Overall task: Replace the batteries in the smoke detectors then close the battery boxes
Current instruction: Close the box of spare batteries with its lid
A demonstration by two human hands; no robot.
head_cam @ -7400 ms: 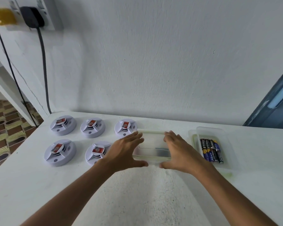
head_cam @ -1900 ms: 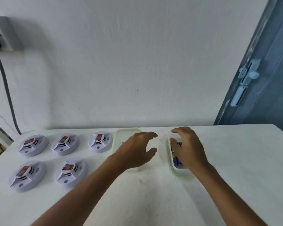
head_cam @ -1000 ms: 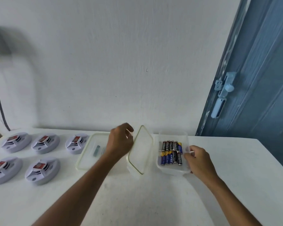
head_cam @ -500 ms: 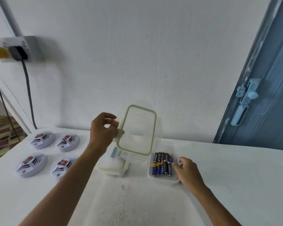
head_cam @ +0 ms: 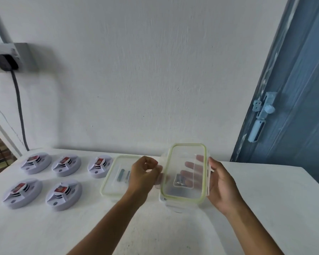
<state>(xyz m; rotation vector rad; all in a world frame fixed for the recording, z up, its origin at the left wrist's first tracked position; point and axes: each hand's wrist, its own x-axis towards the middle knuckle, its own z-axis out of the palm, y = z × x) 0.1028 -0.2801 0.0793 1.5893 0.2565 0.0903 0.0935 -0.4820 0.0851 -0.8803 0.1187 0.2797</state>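
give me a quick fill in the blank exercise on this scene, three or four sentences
1. The number of smoke detectors on the white table is ____.
2. The clear lid with the green seal is held by ____ hands.
3. The closed container lies to the ____ of the left hand.
4. The door beside the wall is painted ____.

Missing words: five; both; left; blue
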